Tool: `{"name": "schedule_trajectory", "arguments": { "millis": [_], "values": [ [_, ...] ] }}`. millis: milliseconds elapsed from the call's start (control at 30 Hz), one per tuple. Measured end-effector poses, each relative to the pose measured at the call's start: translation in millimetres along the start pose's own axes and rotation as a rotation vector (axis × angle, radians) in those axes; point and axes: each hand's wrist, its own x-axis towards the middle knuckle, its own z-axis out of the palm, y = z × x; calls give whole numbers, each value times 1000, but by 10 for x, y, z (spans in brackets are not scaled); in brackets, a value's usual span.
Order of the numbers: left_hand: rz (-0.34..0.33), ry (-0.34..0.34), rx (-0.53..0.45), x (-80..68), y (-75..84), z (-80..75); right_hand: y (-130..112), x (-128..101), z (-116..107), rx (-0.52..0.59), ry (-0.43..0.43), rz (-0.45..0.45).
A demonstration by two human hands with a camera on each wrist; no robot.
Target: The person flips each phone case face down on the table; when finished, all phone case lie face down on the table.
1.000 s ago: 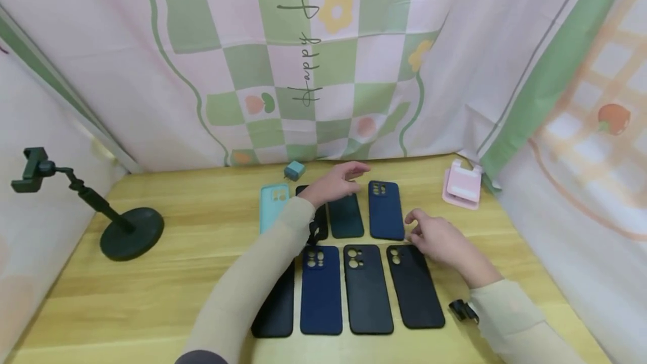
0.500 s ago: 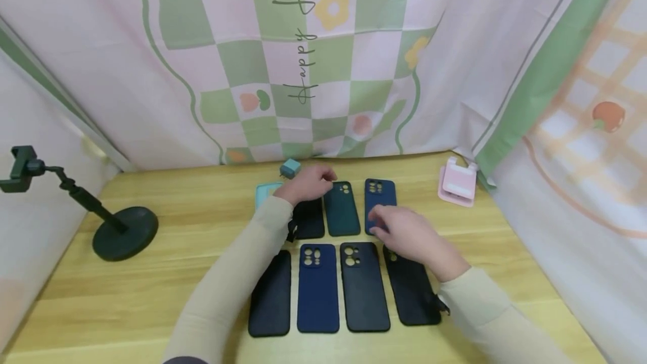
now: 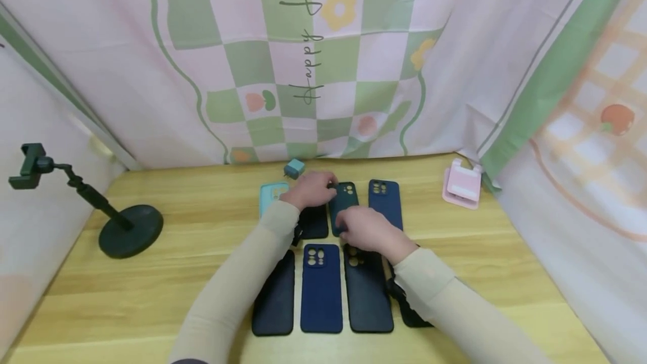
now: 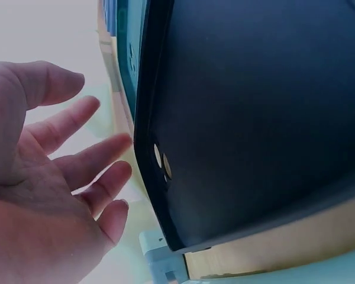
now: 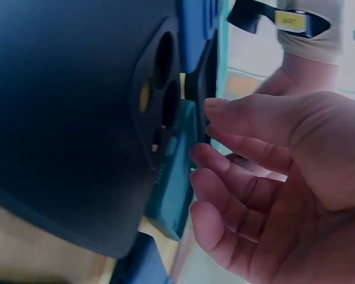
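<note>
Phone cases lie in two rows. My left hand (image 3: 311, 190) is over the top of a black case (image 3: 314, 222) in the back row. In the left wrist view its fingers are spread and loosely bent, with nothing in them; fingertips come right up to the case edge. My right hand (image 3: 371, 232) reaches over the lower part of the dark green case (image 3: 343, 195) and the top of a dark grey case (image 3: 369, 299). The right wrist view has its fingers softly bent beside the green case's end (image 5: 174, 189), holding nothing.
A light blue case (image 3: 269, 198) and a blue case (image 3: 385, 201) flank the back row. Black case (image 3: 274, 299) and navy case (image 3: 321, 296) are in front; another black case (image 3: 417, 318) is partly under my right sleeve. Around them: charger plug (image 3: 295, 169), pink stand (image 3: 462, 183), black phone holder (image 3: 131, 231).
My right hand has moved left, from beside the blue case, across it, to the green one. My left hand has shifted left from the green case to the black one. The cases keep their places.
</note>
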Motion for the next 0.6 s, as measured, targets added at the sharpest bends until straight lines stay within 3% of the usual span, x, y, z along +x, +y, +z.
{"name": "schedule_trajectory", "arguments": {
  "millis": [400,600],
  "values": [
    [-30,-42,18,-30,23,-47,-2,81,57,-27,-74,-6],
    [-1,27,-92,-28,-2,-108,-4,-55,17,-83,-8,-30]
  ]
}}
